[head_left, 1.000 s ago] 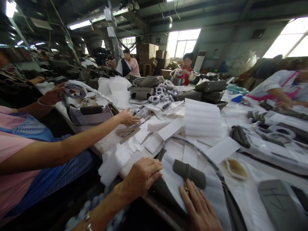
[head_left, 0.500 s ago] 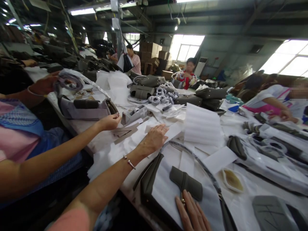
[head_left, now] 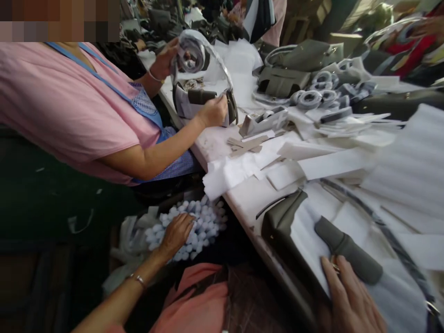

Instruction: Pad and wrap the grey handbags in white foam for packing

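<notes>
My left hand (head_left: 178,233) is low, beside the table, on a dense bundle of white rolls (head_left: 204,231) with their round ends facing up. Its fingers reach out over the ends, and I see nothing held in them. On the table edge lies a dark olive handbag (head_left: 284,219), its front covered by a white foam sheet (head_left: 308,236). Across the sheet runs the bag's closing strap (head_left: 348,249). My right hand (head_left: 354,296) rests flat beside the strap, at a small gold clasp, with fingers extended. The wrapped handle (head_left: 385,226) arches to the right.
At left, a co-worker in pink (head_left: 76,111) handles another wrapped bag (head_left: 194,104). White foam sheets (head_left: 333,164) and grey card strips (head_left: 248,147) litter the table. Wrapped coils (head_left: 310,99) and more bags (head_left: 282,82) lie beyond. Clear plastic (head_left: 133,240) surrounds the rolls.
My left hand has gone from the foam sheets on the table down to the white rolls. The view has turned left and downward. My right hand stays on the handbag.
</notes>
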`<state>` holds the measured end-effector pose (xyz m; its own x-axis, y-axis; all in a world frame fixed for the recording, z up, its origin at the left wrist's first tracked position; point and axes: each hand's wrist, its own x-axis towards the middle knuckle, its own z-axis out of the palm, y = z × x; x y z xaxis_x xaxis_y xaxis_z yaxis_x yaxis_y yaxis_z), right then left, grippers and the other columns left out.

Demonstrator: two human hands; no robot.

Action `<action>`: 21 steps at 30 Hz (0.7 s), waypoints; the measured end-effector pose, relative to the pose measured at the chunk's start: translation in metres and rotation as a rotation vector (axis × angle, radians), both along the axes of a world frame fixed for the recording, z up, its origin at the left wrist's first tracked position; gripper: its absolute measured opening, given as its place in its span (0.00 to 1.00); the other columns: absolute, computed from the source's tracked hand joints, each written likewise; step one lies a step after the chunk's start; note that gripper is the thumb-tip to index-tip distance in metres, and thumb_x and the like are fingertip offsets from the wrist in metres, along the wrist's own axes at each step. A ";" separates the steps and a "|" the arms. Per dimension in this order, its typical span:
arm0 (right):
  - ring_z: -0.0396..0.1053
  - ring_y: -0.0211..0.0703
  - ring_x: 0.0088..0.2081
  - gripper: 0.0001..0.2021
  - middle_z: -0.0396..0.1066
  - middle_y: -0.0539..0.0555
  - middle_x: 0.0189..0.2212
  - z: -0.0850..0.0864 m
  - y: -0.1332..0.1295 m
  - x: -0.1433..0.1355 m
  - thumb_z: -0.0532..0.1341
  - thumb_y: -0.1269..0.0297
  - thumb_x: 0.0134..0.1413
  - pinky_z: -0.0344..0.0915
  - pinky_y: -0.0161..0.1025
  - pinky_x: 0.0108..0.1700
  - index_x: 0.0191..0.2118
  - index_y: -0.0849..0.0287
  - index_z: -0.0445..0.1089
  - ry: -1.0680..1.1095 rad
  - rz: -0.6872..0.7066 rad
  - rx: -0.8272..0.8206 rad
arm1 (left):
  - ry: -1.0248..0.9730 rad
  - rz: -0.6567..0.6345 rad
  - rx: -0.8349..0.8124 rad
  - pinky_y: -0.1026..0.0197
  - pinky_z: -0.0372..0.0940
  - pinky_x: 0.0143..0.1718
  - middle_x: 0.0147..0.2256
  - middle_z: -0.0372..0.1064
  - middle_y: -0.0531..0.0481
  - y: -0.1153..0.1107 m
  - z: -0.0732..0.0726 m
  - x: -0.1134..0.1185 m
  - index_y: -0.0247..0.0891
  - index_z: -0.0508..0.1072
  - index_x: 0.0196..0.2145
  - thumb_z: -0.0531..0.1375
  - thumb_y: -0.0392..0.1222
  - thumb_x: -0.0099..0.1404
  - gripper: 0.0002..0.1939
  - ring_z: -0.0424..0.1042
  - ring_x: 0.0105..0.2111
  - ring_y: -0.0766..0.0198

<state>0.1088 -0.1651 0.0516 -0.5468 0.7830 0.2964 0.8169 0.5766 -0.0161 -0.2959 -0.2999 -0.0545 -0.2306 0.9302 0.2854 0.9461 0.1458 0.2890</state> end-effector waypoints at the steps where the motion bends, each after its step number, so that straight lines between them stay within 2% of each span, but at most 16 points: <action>1: 0.60 0.67 0.63 0.37 0.45 0.58 0.71 0.001 0.000 0.000 0.51 0.69 0.58 0.63 0.62 0.59 0.72 0.52 0.41 -0.010 0.004 0.002 | -0.003 0.019 -0.078 0.53 0.69 0.39 0.36 0.75 0.43 -0.013 -0.014 0.000 0.35 0.75 0.41 0.50 0.39 0.72 0.13 0.75 0.37 0.54; 3: 0.61 0.66 0.63 0.37 0.48 0.59 0.70 0.002 -0.001 -0.001 0.51 0.69 0.59 0.63 0.62 0.59 0.72 0.52 0.41 -0.029 0.011 0.002 | -0.009 0.066 -0.223 0.52 0.69 0.41 0.41 0.75 0.41 -0.025 -0.034 0.004 0.35 0.74 0.44 0.54 0.39 0.69 0.12 0.75 0.42 0.52; 6: 0.62 0.65 0.62 0.36 0.50 0.60 0.69 0.004 -0.002 -0.002 0.51 0.69 0.60 0.64 0.61 0.59 0.72 0.52 0.41 -0.038 0.000 0.013 | -0.020 0.115 -0.396 0.48 0.64 0.50 0.49 0.72 0.38 -0.015 -0.047 0.010 0.36 0.72 0.50 0.58 0.40 0.67 0.15 0.72 0.49 0.47; 9: 0.62 0.64 0.62 0.36 0.52 0.61 0.68 0.004 -0.003 -0.005 0.51 0.71 0.60 0.64 0.60 0.59 0.72 0.53 0.42 -0.033 -0.020 0.050 | -0.031 0.096 -0.520 0.49 0.62 0.52 0.47 0.73 0.40 0.006 -0.042 0.012 0.37 0.73 0.48 0.58 0.40 0.67 0.13 0.71 0.50 0.48; 12: 0.62 0.62 0.62 0.36 0.54 0.62 0.67 0.003 -0.003 -0.008 0.52 0.74 0.58 0.64 0.58 0.60 0.71 0.54 0.44 -0.041 -0.024 0.088 | -0.025 0.063 -0.615 0.55 0.65 0.46 0.44 0.74 0.42 0.017 -0.031 0.010 0.37 0.74 0.43 0.56 0.38 0.67 0.10 0.74 0.45 0.52; 15: 0.61 0.58 0.63 0.37 0.55 0.62 0.66 0.003 -0.002 -0.011 0.52 0.78 0.54 0.62 0.56 0.62 0.70 0.55 0.48 -0.041 -0.031 0.097 | 0.002 0.024 -0.664 0.59 0.66 0.40 0.43 0.75 0.43 0.020 -0.013 -0.004 0.38 0.74 0.41 0.54 0.38 0.67 0.09 0.76 0.43 0.54; 17: 0.59 0.57 0.64 0.36 0.55 0.62 0.66 0.002 -0.002 -0.013 0.52 0.79 0.52 0.61 0.55 0.63 0.68 0.57 0.50 -0.040 -0.047 0.096 | -0.004 -0.014 -0.653 0.61 0.65 0.39 0.42 0.76 0.45 0.022 0.008 -0.021 0.39 0.73 0.39 0.53 0.41 0.67 0.09 0.76 0.43 0.56; 19: 0.58 0.57 0.64 0.35 0.56 0.63 0.66 0.001 -0.002 -0.013 0.52 0.79 0.52 0.61 0.55 0.63 0.67 0.58 0.54 -0.037 -0.060 0.096 | -0.062 -0.014 -0.599 0.63 0.64 0.37 0.38 0.77 0.47 0.025 0.040 -0.041 0.40 0.72 0.36 0.54 0.45 0.66 0.10 0.77 0.38 0.58; 21: 0.59 0.56 0.64 0.33 0.57 0.63 0.65 0.003 -0.001 -0.012 0.53 0.80 0.52 0.62 0.54 0.63 0.65 0.58 0.56 -0.028 -0.061 0.082 | -0.129 0.044 -0.527 0.64 0.63 0.32 0.29 0.75 0.51 0.025 0.082 -0.061 0.41 0.71 0.30 0.54 0.51 0.64 0.13 0.75 0.30 0.60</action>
